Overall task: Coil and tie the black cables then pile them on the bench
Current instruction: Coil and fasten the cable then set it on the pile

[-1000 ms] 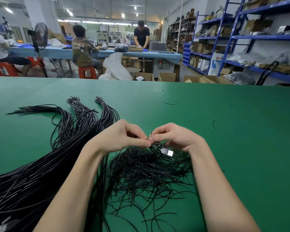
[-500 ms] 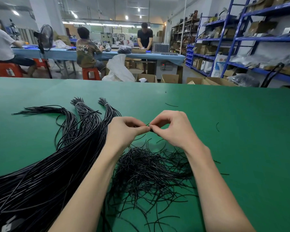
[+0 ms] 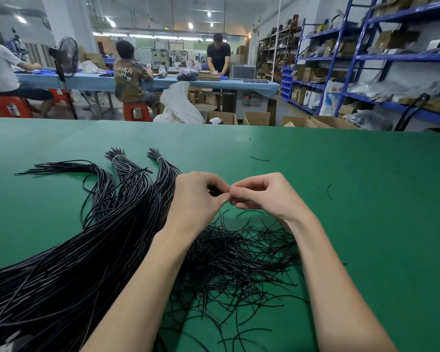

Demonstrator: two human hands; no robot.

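flanking the left hand (image 3: 198, 199) — bundled black cables (image 3: 92, 250), loose ties (image 3: 239, 260)

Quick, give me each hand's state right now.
Left hand: fingers curled, pinching a small black coiled cable.
Right hand: fingers curled, pinching at the same cable where the fingertips meet.

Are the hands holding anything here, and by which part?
Both hands pinch something small and black between them: left hand, right hand. It shows at, mostly hidden; which part is held cannot be told.
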